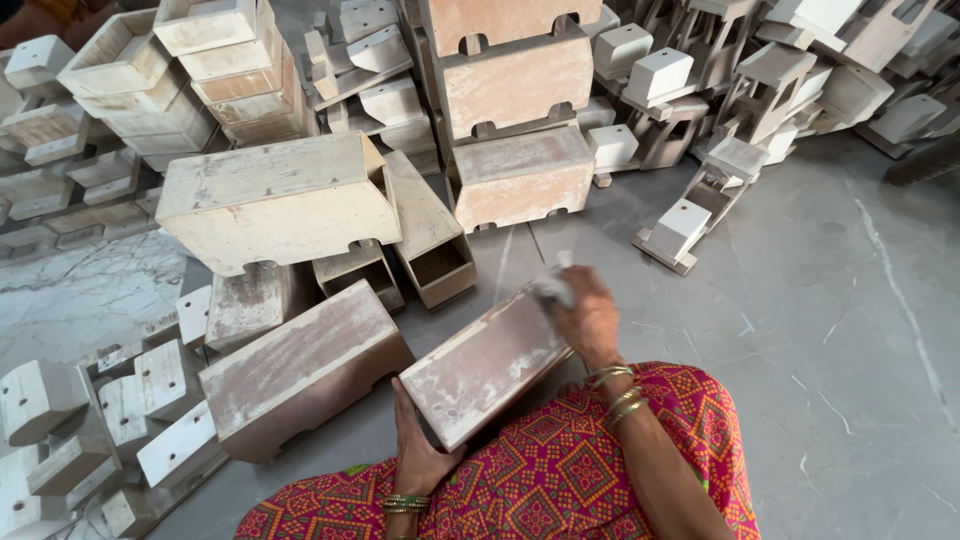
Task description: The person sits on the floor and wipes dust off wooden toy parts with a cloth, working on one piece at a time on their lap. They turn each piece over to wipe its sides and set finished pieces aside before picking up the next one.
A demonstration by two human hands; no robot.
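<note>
A rectangular wooden box (485, 365), pinkish and dusted white, rests tilted over my lap. My left hand (420, 450) grips its near end from below. My right hand (585, 318) presses a small pale piece of sandpaper or cloth (553, 288) against the box's far top edge. Bangles ring both wrists. A patterned red and pink cloth (560, 470) covers my legs.
A similar box (300, 365) lies on the floor to my left, with a larger one (275, 200) behind it. Stacks of wooden boxes (515, 110) and white-painted wooden parts (700, 90) fill the back and left. Grey stone floor (850, 330) spreads to the right.
</note>
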